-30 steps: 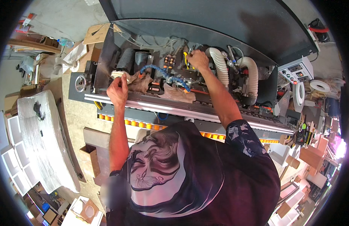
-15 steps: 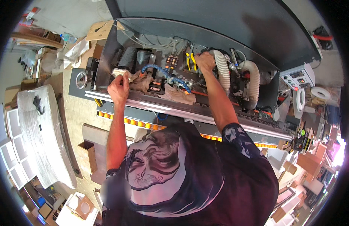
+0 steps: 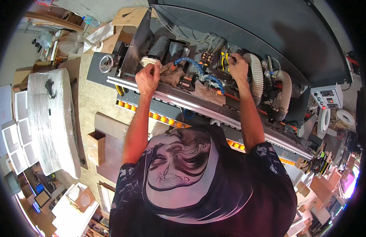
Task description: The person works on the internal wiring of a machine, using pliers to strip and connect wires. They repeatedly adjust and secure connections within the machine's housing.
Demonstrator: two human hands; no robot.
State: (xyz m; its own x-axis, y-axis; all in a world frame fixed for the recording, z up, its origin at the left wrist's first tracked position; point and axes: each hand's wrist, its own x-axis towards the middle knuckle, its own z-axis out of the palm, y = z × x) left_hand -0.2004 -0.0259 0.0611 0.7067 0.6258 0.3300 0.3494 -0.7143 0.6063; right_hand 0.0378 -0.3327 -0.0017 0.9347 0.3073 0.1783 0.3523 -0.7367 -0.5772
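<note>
Both my arms reach into the open bed of a long dark machine (image 3: 140, 51). My left hand (image 3: 148, 80) is closed in a pinch on a whitish rag (image 3: 149, 61) at the bed's near left edge. Behind that rag stand two dark cylinders (image 3: 159, 48). My right hand (image 3: 239, 68) is at the far side of the bed, fingers curled round something small and dark that I cannot make out. Yellow-handled pliers (image 3: 222, 61) lie just left of it. A blue segmented hose (image 3: 196, 65) and brown crumpled rags (image 3: 172, 74) lie between my hands.
Ribbed white hoses (image 3: 257, 75) rise right of my right hand. The raised dark cover (image 3: 246, 23) stands behind the bed. A metal rail (image 3: 171, 98) and orange rollers (image 3: 163, 119) run along the front. A control box (image 3: 329, 96) sits at the right, a handwheel (image 3: 106, 63) at the left.
The whole view has shifted, so the machine sits further right in the picture. My left hand stays at the rag. My right hand's fingers have turned, and a dark bit shows at them.
</note>
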